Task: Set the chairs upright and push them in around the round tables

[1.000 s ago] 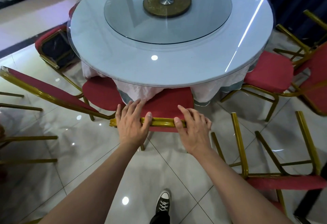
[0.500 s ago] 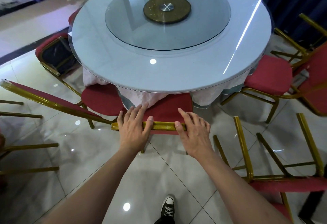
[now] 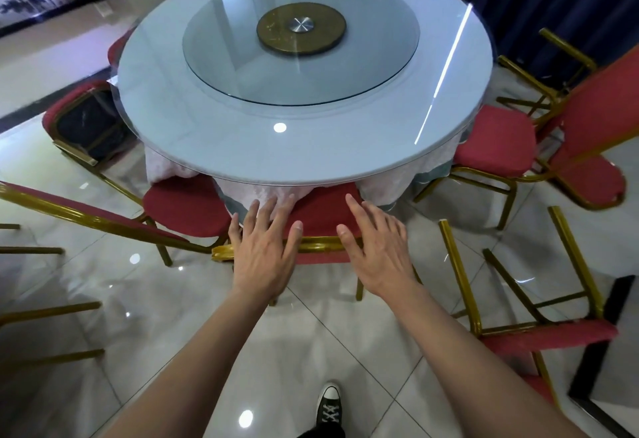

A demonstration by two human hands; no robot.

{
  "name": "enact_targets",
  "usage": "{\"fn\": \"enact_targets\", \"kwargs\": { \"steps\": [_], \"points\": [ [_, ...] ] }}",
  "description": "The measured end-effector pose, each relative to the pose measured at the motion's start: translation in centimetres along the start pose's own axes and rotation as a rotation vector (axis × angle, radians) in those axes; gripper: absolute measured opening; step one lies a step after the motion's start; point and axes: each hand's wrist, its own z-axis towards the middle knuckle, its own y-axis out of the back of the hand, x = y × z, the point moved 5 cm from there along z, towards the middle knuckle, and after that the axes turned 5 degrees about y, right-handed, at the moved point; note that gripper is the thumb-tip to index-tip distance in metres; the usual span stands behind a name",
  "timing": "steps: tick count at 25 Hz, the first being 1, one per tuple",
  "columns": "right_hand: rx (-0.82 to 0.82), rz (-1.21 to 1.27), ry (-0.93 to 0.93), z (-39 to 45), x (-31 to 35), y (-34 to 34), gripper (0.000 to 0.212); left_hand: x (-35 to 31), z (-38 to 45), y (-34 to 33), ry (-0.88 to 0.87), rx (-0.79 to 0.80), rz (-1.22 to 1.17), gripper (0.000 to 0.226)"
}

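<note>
A red-cushioned chair with a gold frame (image 3: 320,245) stands upright right in front of me, its seat tucked under the round glass-topped table (image 3: 242,147). My left hand (image 3: 264,251) lies with straight fingers over the top rail of its back. My right hand (image 3: 377,247) hovers or rests flat over the same rail, fingers spread. A second upright red chair (image 3: 186,209) sits pushed in to the left. An overturned red chair (image 3: 539,320) lies on the floor at my right, legs pointing up.
More red chairs ring the table: one at far left (image 3: 79,126), one at right (image 3: 494,143) with another leaning behind it (image 3: 594,147). Gold chair legs (image 3: 45,309) poke in from the left edge. My shoe (image 3: 328,406) stands on glossy tiles.
The chair slid further under the table as I stepped closer. Both hands went from thumbs hooked on the rail to fingers straightened and spread over it.
</note>
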Motion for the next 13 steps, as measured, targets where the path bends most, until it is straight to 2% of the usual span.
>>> {"fn": "enact_targets", "kwargs": {
  "steps": [5, 9, 13],
  "points": [
    [-0.11, 0.029, -0.029, -1.7, 0.0, 3.8, 0.07, -3.4, -1.0, 1.1, -0.071, 0.009, -0.038, 0.064],
    [-0.155, 0.014, -0.104, -6.1, -1.5, 7.2, 0.067, -8.2, -3.0, 1.0, -0.145, 0.04, -0.063, 0.067],
    [-0.22, 0.001, -0.184, -12.0, -3.7, 11.4, 0.067, -14.9, -7.0, 0.0, -0.299, 0.114, -0.088, 0.068]
  ]
}}
